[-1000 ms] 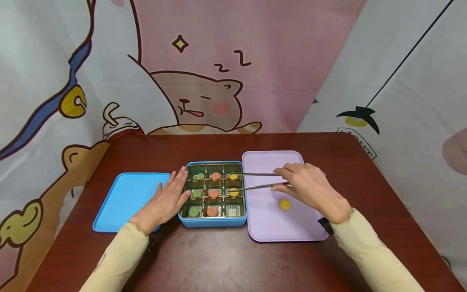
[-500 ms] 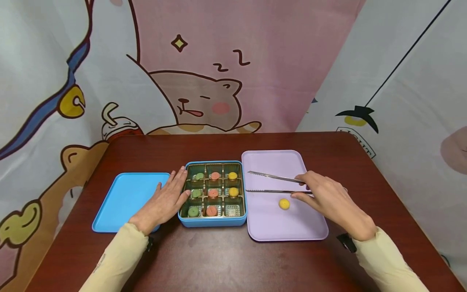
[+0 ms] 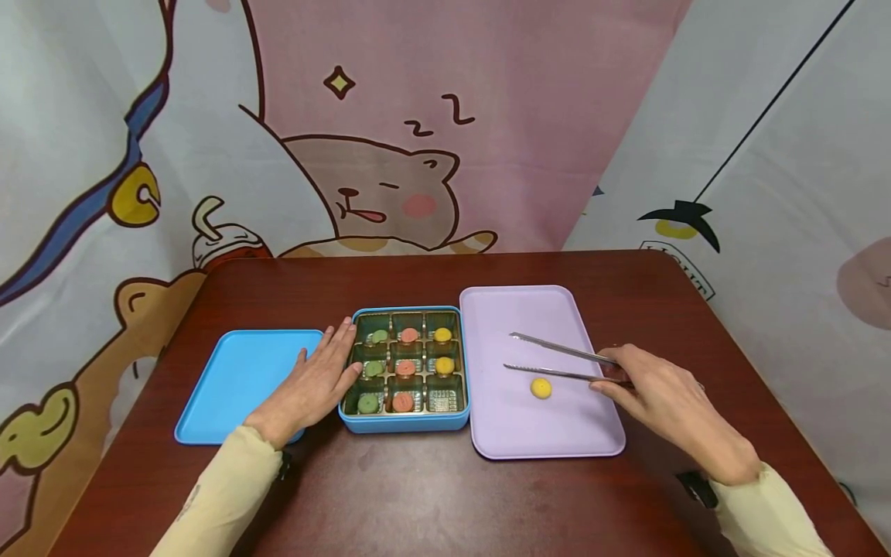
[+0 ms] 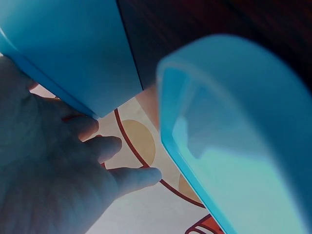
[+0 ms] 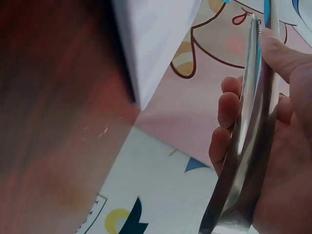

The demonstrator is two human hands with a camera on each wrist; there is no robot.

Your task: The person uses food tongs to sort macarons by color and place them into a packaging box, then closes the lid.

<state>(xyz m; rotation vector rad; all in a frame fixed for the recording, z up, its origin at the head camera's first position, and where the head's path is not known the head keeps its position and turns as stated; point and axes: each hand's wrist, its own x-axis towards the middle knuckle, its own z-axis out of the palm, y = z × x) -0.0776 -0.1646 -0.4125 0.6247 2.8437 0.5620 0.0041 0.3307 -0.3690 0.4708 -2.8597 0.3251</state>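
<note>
My right hand (image 3: 671, 402) grips a pair of metal tongs (image 3: 557, 373), thumb on one side and fingers on the other. The tong arms stand apart over the purple tray (image 3: 557, 433), their tips pointing left. Close below the nearer arm, a small round yellow cookie-like piece (image 3: 541, 388) lies on the tray. My left hand (image 3: 306, 391) rests with extended fingers against the left side of the blue box (image 3: 404, 423). Inside its gold divided insert sit green pieces (image 3: 368, 403) at left, pink pieces (image 3: 402, 401) mid-box and two yellow pieces (image 3: 444, 365) at right. The front right compartment shows its textured bottom.
A blue lid (image 3: 244, 379) lies left of the box, partly under my left forearm. The purple tray stands right beside the box on a dark brown table (image 3: 418, 495). Behind the table hangs a cartoon-printed cloth (image 3: 543, 124).
My right hand has drawn the tongs back from over the box's right column, rightward and nearer, over the tray. Both yellow pieces stay in the box. My left hand keeps its place.
</note>
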